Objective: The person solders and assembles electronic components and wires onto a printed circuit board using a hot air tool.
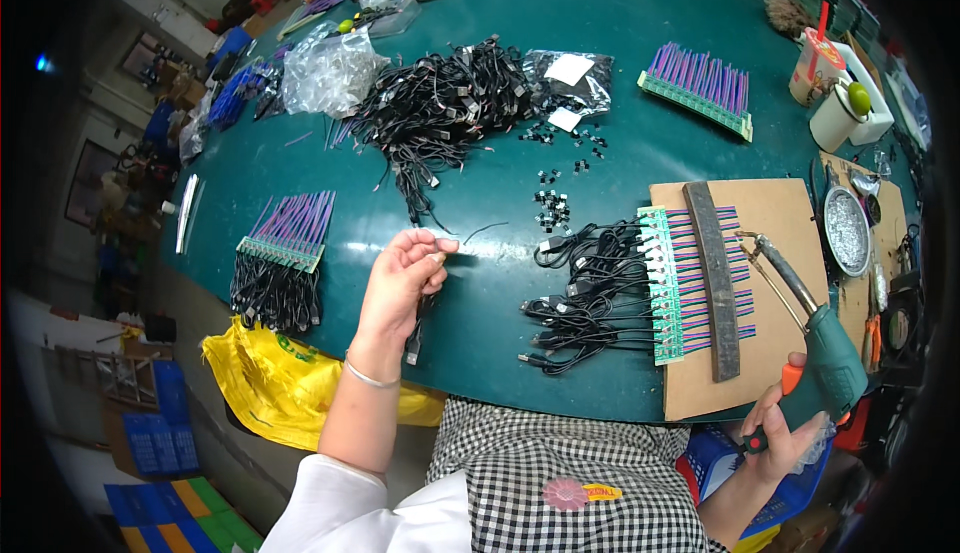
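Observation:
My left hand (402, 278) is closed in a pinch over the middle of the table, holding a black cable (425, 315) whose length hangs below the fingers. A thin dark wire end shows beyond the fingertips. In my right hand (775, 438), at the lower right, is a green soldering gun (838, 361) with an orange trigger. Its tip points left, above a cardboard sheet (790, 233). On that sheet lies a green circuit board strip (660, 293), with several black USB cables (590, 303) to its left and purple wires to its right. A dark flat bar (712, 283) lies across the wires.
Beyond my left hand is a heap of black cables (450, 98). Small black parts (552, 211) lie scattered near a plastic bag (565, 78). Other wired boards sit far right (695, 93) and left (280, 253). A round metal dish (847, 231) stands at the right.

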Demonstrator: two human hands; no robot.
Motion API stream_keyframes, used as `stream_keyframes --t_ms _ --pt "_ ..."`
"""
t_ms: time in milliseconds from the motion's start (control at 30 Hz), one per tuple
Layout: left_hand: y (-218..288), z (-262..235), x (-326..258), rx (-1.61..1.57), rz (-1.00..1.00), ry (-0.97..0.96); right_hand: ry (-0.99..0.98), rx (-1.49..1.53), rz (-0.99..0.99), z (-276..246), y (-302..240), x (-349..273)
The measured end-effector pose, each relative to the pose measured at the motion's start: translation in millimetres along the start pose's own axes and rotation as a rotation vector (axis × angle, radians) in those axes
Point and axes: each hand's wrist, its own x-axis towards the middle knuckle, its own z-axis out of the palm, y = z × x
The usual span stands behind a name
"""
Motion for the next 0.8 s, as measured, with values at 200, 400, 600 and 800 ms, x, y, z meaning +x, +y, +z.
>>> stream_keyframes --t_ms 200,400,600,800 --pt "29 86 -48 0.154 -0.081 -0.357 0.015 0.092 0.06 18 -3 -6" --pt "20 152 -74 0.316 -0.222 -0.672 -0.333 0.097 0.132 49 6 -3" --pt "8 179 -77 0.391 -0.26 -0.863 -0.231 0.299 0.282 56 3 -9" --pt "-12 184 -76 0.669 0.175 -0.753 -0.218 -0.435 -0.2 49 9 -4"
